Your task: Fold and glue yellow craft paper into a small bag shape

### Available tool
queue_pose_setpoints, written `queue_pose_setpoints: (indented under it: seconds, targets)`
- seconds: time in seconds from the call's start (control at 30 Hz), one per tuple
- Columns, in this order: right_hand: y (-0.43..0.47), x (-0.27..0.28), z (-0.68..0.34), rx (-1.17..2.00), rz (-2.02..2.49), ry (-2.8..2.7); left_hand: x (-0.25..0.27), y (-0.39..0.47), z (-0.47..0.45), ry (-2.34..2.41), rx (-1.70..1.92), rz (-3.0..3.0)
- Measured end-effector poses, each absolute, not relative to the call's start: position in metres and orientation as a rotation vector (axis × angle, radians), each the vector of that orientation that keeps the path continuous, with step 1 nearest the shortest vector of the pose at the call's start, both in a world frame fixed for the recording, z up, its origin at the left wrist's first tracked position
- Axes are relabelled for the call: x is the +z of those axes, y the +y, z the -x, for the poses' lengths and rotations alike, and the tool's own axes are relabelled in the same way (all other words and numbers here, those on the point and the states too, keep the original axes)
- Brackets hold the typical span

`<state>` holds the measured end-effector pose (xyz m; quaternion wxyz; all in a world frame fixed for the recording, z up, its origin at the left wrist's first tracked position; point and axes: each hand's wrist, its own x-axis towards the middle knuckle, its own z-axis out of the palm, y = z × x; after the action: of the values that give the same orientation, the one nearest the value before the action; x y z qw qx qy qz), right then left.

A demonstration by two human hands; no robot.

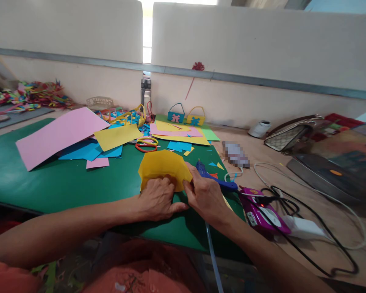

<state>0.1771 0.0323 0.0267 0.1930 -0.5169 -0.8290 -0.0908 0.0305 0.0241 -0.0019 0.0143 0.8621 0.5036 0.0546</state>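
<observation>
A folded yellow craft-foam piece [161, 162] stands on the green table mat, its upper edge curved with angled corners. My left hand [158, 199] presses into its lower front; the fingers are bent and their tips hidden against the foam, while the thumb points right. My right hand [204, 193] pinches the foam's right edge between thumb and fingers. Just beyond the right hand lies a blue glue gun [227, 186], partly covered by that hand. A long translucent glue stick [212, 256] extends below the right wrist past the table edge.
Pink foam [62, 136], blue and yellow sheets and scissors [146, 143] lie on the green mat [122, 183]. Two small finished bags [176, 117] stand at the back. To the right are a purple power strip [264, 213], looping cables, a blurred-out object [235, 154] and a handbag [288, 136].
</observation>
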Motion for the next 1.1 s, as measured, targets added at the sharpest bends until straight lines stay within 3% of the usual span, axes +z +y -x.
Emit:
queue_pose_setpoints:
  seconds: [1.1]
  targets:
    - [0.033, 0.025, -0.180, -0.275, 1.470, -2.328, -0.001, 0.025, -0.030, 1.576, 0.148, -2.674]
